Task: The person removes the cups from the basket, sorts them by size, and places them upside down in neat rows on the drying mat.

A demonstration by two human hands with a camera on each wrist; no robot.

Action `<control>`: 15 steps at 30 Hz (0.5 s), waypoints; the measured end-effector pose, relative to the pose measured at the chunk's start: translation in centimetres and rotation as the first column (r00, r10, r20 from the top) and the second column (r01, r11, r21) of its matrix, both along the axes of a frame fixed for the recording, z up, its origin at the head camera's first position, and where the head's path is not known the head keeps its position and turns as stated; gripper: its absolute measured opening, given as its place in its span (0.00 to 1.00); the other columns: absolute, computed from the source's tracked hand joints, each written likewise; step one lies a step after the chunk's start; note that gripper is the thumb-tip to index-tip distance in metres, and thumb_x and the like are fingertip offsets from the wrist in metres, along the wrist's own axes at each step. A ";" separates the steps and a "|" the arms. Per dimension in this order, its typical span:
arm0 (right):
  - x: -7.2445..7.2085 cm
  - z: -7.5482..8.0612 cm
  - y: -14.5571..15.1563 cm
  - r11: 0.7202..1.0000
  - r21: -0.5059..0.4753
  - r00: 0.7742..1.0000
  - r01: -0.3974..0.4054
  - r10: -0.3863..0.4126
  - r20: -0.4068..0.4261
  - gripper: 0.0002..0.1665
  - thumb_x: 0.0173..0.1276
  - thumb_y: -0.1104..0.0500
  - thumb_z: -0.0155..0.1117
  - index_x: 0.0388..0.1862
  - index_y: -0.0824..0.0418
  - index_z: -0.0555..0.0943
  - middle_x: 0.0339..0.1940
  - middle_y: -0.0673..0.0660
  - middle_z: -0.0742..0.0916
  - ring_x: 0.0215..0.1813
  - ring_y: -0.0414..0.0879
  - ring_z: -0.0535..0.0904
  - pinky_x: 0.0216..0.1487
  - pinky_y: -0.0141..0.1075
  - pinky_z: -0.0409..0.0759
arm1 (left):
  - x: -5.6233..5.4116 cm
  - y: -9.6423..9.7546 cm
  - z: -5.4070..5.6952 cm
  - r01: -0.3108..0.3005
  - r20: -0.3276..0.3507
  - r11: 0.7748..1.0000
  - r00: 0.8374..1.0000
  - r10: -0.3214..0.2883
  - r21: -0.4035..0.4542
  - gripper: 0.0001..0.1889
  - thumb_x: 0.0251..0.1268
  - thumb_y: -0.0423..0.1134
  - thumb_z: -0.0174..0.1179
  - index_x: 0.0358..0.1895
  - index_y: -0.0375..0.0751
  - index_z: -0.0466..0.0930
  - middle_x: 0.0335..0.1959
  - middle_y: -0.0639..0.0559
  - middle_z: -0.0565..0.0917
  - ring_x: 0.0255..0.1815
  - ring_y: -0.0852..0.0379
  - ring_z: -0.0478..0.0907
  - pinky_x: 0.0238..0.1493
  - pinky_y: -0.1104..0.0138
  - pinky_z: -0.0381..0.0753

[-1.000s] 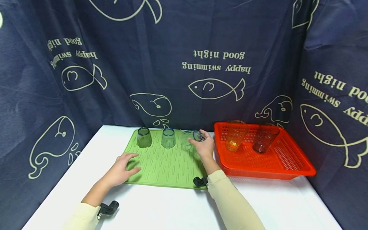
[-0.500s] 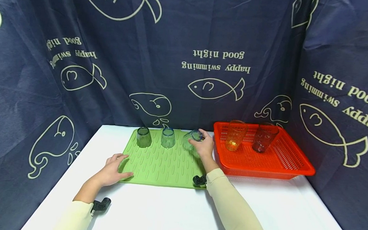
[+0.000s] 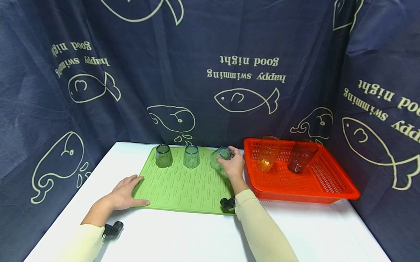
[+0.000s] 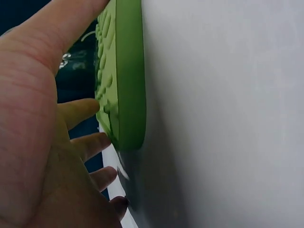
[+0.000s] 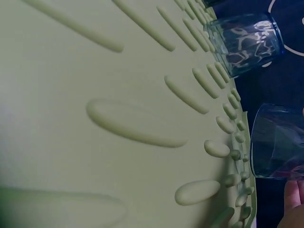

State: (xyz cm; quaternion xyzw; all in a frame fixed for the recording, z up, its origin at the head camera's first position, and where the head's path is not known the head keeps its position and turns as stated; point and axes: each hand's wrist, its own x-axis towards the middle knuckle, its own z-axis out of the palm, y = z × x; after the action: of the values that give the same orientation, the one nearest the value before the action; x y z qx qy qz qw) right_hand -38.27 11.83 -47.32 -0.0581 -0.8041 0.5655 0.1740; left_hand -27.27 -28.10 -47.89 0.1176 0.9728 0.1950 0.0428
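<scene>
My right hand (image 3: 234, 167) holds a clear bluish drinking glass (image 3: 216, 156) at the back right of a green ridged mat (image 3: 179, 194). The glass leans, its blue rim up and toward the hand. In the right wrist view the held glass (image 5: 273, 142) appears close to the mat; whether it touches cannot be told. My left hand (image 3: 122, 193), thumb and fingers spread, lies at the mat's front left corner. The left wrist view has its fingers (image 4: 92, 145) by the mat's edge (image 4: 130, 71), gripping nothing. A blue-rimmed glass (image 3: 191, 158) and a dark grey glass (image 3: 164, 157) stand on the mat.
A red plastic basket (image 3: 298, 195) sits right of the mat, holding an amber glass (image 3: 268, 155) and a dark purplish glass (image 3: 300, 158) that leans. A navy curtain (image 3: 186, 40) with fish prints hangs behind the white table (image 3: 177, 239).
The glass in my right hand has tipped from nearly sideways to more upright. My left hand has moved left and slightly toward me, to the mat's corner.
</scene>
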 end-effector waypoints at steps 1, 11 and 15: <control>0.0 0.0 0.0 1.000 0.001 1.000 0.004 -0.004 -0.001 0.44 0.52 0.58 0.84 0.68 0.60 0.76 0.63 0.64 0.83 0.65 0.59 0.79 0.67 0.50 0.81 | 0.0 -0.1 0.0 0.005 -0.003 1.000 1.000 -0.005 0.001 0.59 0.49 0.67 0.73 0.77 0.31 0.59 0.77 0.23 0.58 0.77 0.20 0.52 0.73 0.28 0.57; -0.8 -0.2 0.0 1.000 0.006 0.999 0.021 -0.020 -0.046 0.41 0.51 0.57 0.84 0.65 0.59 0.79 0.58 0.61 0.86 0.58 0.57 0.82 0.61 0.49 0.83 | -0.6 -1.0 -0.5 0.032 -0.022 0.999 0.999 -0.032 -0.020 0.58 0.47 0.67 0.74 0.76 0.33 0.63 0.77 0.26 0.61 0.76 0.20 0.54 0.74 0.29 0.57; -1.1 -0.5 -0.1 1.000 0.004 0.999 0.018 -0.018 -0.051 0.40 0.51 0.58 0.84 0.64 0.58 0.80 0.60 0.61 0.86 0.57 0.57 0.83 0.61 0.48 0.84 | -0.7 -1.2 -0.6 0.029 -0.022 0.999 0.999 -0.030 -0.024 0.59 0.47 0.67 0.74 0.76 0.32 0.63 0.77 0.27 0.61 0.77 0.20 0.54 0.74 0.29 0.56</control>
State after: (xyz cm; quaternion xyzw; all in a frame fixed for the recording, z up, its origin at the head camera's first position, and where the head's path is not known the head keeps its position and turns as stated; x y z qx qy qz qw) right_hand -39.39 11.75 -47.77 -0.0507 -0.8001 0.5635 0.1996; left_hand -27.94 -29.26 -48.44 0.1337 0.9736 0.1815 0.0362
